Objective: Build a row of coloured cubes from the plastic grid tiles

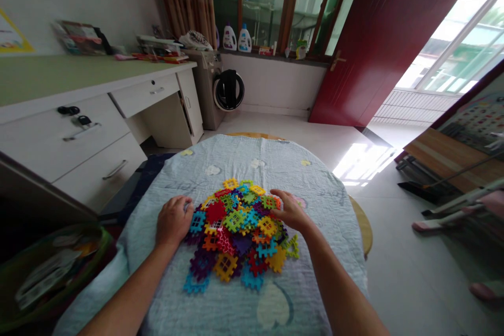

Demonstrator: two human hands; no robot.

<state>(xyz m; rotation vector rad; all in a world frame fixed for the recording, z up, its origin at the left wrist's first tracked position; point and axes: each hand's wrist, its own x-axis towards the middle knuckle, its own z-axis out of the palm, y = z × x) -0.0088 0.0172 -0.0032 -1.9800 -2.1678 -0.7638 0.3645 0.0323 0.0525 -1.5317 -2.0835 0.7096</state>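
Observation:
A heap of colourful plastic interlocking building tiles (235,220) lies on a light blue cloth (271,163) over a round table. The tiles have notched edges; several have window-like openings and others are solid. At the heap's left edge my left hand (173,220) rests on the cloth, fingers loosely bent and touching or close beside a blue tile (197,222). Across from it, my right hand (291,211) lies against the right edge, thumb and fingers apart near a green window tile (269,202). Neither hand visibly grips a tile. Tiles beneath the top layer are partly hidden.
A white desk with drawers (84,131) stands to the left, beside a washing machine (207,89) with its door open. A green basket (51,268) sits at lower left. Behind are detergent bottles (244,39) on the sill and a red door (378,37).

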